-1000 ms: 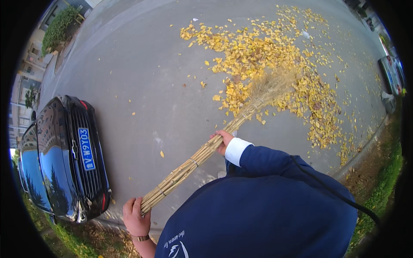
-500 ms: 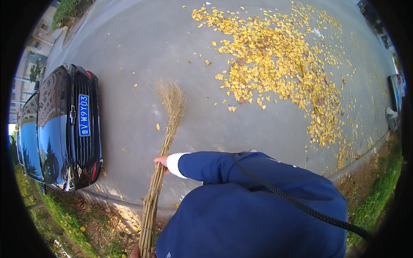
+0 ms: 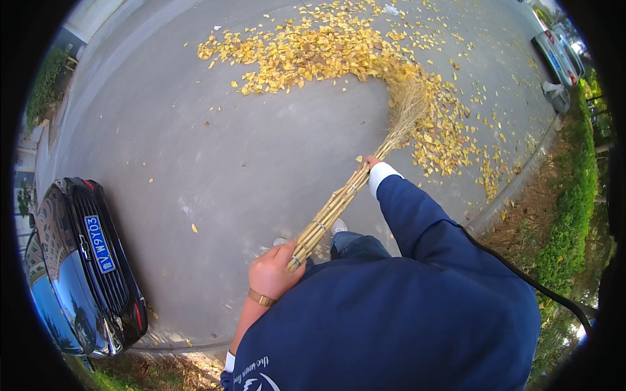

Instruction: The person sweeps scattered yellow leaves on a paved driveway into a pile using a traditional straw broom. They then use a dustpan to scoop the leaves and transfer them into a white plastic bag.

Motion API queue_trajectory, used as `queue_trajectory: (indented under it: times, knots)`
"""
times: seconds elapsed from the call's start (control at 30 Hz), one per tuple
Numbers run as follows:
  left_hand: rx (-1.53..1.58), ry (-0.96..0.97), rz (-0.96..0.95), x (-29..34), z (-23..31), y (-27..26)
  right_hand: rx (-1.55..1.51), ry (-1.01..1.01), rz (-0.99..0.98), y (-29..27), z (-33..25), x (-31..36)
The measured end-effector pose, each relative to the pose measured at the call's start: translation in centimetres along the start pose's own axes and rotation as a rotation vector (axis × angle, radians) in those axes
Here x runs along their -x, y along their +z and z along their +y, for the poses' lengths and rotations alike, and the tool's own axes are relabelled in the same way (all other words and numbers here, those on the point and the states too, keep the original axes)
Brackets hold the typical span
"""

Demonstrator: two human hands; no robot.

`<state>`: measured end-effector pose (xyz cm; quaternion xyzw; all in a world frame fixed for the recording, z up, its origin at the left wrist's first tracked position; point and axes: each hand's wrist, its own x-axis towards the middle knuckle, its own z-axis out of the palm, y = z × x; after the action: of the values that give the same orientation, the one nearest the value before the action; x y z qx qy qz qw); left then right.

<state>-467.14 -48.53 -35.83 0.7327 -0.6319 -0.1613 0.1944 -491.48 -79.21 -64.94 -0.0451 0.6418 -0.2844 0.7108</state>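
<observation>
Now the tips of the bristles [image 3: 411, 107] are being lost in a blur among the yellow leaves [image 3: 313, 55], and the fingers of the right hand [image 3: 373, 163] are being partly hidden. The broom [image 3: 329, 212] is being gripped by both hands, the left hand [image 3: 272, 268] closed around the butt. Compared with half a second ago, the bristles are being swung rightward, off leafless pavement [image 3: 215, 143].
</observation>
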Motion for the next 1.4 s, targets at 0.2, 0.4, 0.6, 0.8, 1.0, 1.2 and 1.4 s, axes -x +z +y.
queue_trajectory:
  times: [0.2, 0.4, 0.6, 0.8, 1.0, 1.2, 1.4]
  knots:
    - [-0.02, -0.019, 0.157, -0.8, 0.5, -3.3, -0.198, 0.03, -0.135, 3.3, -3.0, 5.1]
    - [-0.32, -0.276, 0.306, 8.0, 0.3, -11.5, -0.041, 0.355, -0.366, 18.2, 8.0, 11.8]
    - [-0.629, -0.556, 0.275, 10.9, 1.7, -18.0, 0.401, 0.598, -0.744, 36.5, 18.5, 16.0]
    - [-0.425, -0.653, 0.244, 1.0, -6.3, -18.7, 0.942, 0.309, -0.795, 53.0, 24.0, 11.7]
    - [-0.098, -0.644, 0.065, -10.9, -16.7, -22.1, 0.698, 0.343, -0.516, 53.6, 15.8, 0.1]
    - [0.065, 0.025, -0.003, -27.9, -25.5, -16.9, 0.269, 0.158, -0.072, 43.7, -2.0, -11.0]
    - [0.156, 0.079, 0.089, -40.5, -28.9, -15.1, -0.014, -0.033, -0.025, 46.3, -16.4, -13.9]
